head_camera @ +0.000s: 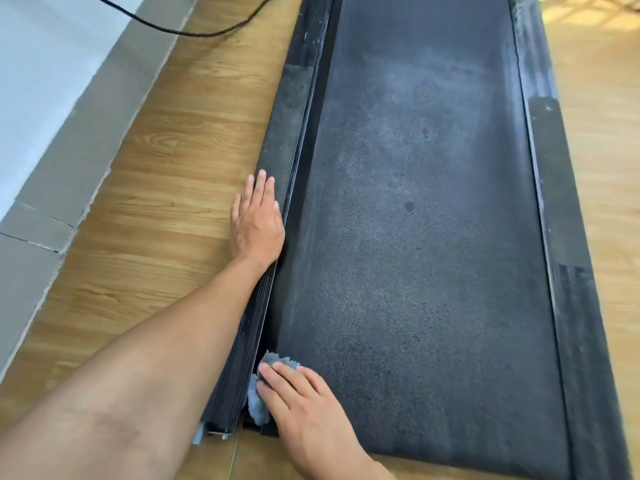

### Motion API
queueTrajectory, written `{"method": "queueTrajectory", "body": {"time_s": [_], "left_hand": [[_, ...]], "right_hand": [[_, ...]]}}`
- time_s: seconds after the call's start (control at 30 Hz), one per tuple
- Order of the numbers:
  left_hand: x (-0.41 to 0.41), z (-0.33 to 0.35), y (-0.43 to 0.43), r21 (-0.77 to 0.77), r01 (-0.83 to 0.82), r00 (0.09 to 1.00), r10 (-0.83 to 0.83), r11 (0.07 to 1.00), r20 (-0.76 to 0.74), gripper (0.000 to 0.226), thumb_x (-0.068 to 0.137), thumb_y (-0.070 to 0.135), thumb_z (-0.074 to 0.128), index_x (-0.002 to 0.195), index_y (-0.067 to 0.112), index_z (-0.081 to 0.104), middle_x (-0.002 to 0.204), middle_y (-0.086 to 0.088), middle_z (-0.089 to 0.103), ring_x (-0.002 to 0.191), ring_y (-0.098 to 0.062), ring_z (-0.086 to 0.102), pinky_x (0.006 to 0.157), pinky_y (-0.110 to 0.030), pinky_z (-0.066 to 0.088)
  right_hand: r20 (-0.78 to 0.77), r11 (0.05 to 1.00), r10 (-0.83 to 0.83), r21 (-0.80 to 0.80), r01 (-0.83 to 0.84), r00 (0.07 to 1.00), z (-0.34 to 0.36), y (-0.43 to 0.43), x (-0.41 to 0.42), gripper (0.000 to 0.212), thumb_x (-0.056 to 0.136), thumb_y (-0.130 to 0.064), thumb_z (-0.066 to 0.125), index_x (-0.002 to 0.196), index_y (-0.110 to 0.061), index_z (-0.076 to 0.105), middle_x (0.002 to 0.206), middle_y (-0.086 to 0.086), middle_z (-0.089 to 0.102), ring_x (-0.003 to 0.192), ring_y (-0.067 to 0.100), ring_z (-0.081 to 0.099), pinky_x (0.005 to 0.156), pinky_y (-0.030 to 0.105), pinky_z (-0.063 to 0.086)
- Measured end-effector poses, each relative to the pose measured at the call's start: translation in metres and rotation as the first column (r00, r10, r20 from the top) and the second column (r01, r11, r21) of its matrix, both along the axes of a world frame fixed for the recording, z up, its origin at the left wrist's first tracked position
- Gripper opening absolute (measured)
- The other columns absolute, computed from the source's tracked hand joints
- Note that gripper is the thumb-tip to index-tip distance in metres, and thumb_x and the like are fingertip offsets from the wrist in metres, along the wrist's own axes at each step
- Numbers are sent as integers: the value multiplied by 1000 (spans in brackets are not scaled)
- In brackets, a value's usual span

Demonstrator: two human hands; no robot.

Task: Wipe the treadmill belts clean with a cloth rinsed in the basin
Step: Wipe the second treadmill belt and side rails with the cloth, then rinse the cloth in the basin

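A dark, dusty treadmill belt (422,209) runs from the near edge away up the frame. My left hand (256,223) lies flat with straight fingers on the treadmill's left side rail (287,133). My right hand (304,407) presses a small grey cloth (258,403) onto the belt's near left corner, right beside the rail's end. Most of the cloth is hidden under my fingers. The basin is out of view.
The right side rail (554,188) is streaked with pale dust. Wood-look flooring (166,188) lies on both sides of the treadmill. A grey skirting and white wall (45,98) run along the left. A black cable (194,29) crosses the floor at the top left.
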State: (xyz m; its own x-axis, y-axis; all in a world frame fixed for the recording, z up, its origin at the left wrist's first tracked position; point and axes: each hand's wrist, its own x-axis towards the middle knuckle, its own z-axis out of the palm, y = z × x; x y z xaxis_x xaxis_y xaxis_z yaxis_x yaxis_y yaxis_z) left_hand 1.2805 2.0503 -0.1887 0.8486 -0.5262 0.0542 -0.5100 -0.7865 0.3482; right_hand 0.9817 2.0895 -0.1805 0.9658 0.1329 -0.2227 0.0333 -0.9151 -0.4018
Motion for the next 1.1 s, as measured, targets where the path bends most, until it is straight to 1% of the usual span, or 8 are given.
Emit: {"method": "queueTrajectory", "body": {"time_s": [0.13, 0.23, 0.3, 0.37, 0.43, 0.53, 0.73, 1.1], "left_hand": [[-48, 5, 7, -14, -119, 988, 117, 993, -104, 57, 111, 25, 35, 166, 18, 22, 176, 3, 9, 163, -16, 4, 131, -44, 3], [-99, 32, 23, 48, -229, 927, 233, 972, -294, 63, 107, 19, 45, 166, 19, 22, 176, 3, 7, 163, -17, 2, 130, -45, 1], [-130, 68, 39, 150, -236, 852, 278, 960, -444, 58, 105, 26, 50, 160, 18, 34, 173, -3, 25, 159, -23, 22, 128, -48, 19], [-160, 123, 50, 261, -207, 769, 321, 943, -552, 41, 97, 43, 58, 132, 23, 51, 138, -6, 63, 127, -30, 59, 105, -47, 47], [-189, 193, 48, 350, -137, 735, 332, 927, -591, 32, 85, 51, 62, 100, 25, 51, 97, 1, 69, 93, -28, 67, 85, -41, 54], [-228, 295, 22, 421, 160, 727, 182, 893, -663, 18, 78, 37, 61, 81, 21, 54, 81, 1, 69, 79, -26, 68, 76, -36, 54], [-307, 494, -35, 422, 702, 590, -136, 574, -796, 19, 86, 28, 59, 94, 11, 62, 96, -4, 69, 94, -30, 66, 82, -38, 54], [-457, 703, -102, 399, 902, 425, -487, 163, -763, 19, 89, 26, 54, 85, 7, 50, 82, -6, 54, 81, -29, 58, 70, -35, 48]], "right_hand": [[-42, 995, -42, 88, 46, 998, 21, -23, 2, 28, 85, -29, 56, 104, -43, 72, 126, -26, 67, 122, 4, 54, 94, 24, 39], [-301, 955, -168, 187, 231, 939, 69, -45, -1, 34, 88, -4, 60, 111, -29, 70, 110, -6, 71, 110, 23, 57, 81, 35, 40], [-437, 871, -374, 139, 472, 818, 111, -73, -17, 33, 92, -4, 53, 117, -23, 64, 113, 2, 70, 109, 29, 61, 77, 35, 39], [-472, 746, -569, 49, 664, 673, 156, -107, -46, 23, 97, -13, 53, 118, -21, 59, 113, 4, 69, 106, 31, 64, 73, 34, 38], [-455, 644, -689, -29, 764, 564, 209, -144, -80, 18, 97, -21, 56, 115, -21, 59, 109, 4, 68, 101, 31, 64, 71, 35, 41], [-452, 543, -777, -128, 830, 439, 303, -192, -130, 21, 95, -25, 64, 113, -18, 55, 111, 6, 64, 101, 32, 64, 73, 37, 46], [-507, 312, -844, -196, 930, 176, 504, -233, -200, 28, 95, -28, 60, 118, -15, 51, 116, 11, 67, 109, 34, 67, 81, 38, 47], [-420, -190, -883, -93, 977, -212, 739, -219, -367, 26, 94, -20, 59, 119, -19, 50, 105, 12, 73, 104, 33, 66, 82, 37, 50]]}}
